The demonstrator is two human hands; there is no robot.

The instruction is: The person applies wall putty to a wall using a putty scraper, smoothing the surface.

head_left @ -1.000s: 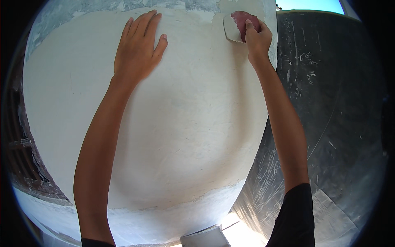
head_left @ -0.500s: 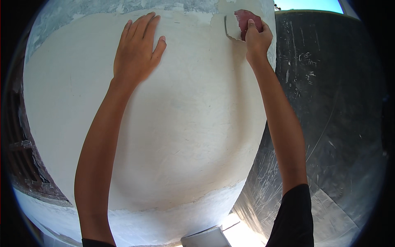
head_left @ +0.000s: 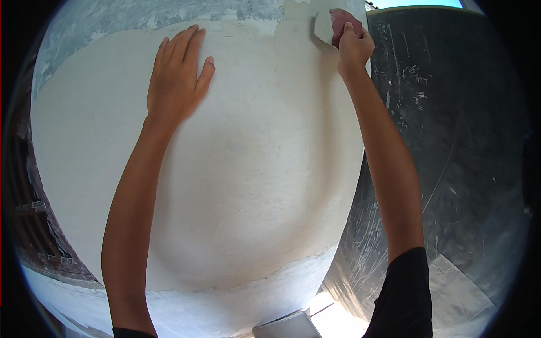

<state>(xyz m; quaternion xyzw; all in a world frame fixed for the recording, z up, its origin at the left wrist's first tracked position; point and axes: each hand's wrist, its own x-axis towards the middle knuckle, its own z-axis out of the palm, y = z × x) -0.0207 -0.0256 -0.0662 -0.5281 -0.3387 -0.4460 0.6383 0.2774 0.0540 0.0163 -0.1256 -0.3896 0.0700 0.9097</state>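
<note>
My left hand [head_left: 176, 79] lies flat on the off-white plastered wall [head_left: 248, 146], its fingers stretched upward and thumb apart, holding nothing. At the upper right, my right hand [head_left: 355, 55] grips a flat dark red putty scraper [head_left: 342, 27] with the thumb on its near face. Off-white putty with a ragged border covers the scraper's left part. That left edge is at the wall, close to the wall's right side; whether it touches cannot be told. The fingers behind the scraper are mostly hidden.
A large dark sheet [head_left: 451, 146] with white scratches and smears stands along the right. Bluish-grey wall surface [head_left: 225, 10] borders the plaster at the top. At the left is a brown slatted frame [head_left: 35, 225]; a grey box-like object [head_left: 287, 327] is at the bottom.
My right hand has moved the scraper rightward along the wall, toward its right side. My left hand stays on the same part of the wall while the view shifts slightly.
</note>
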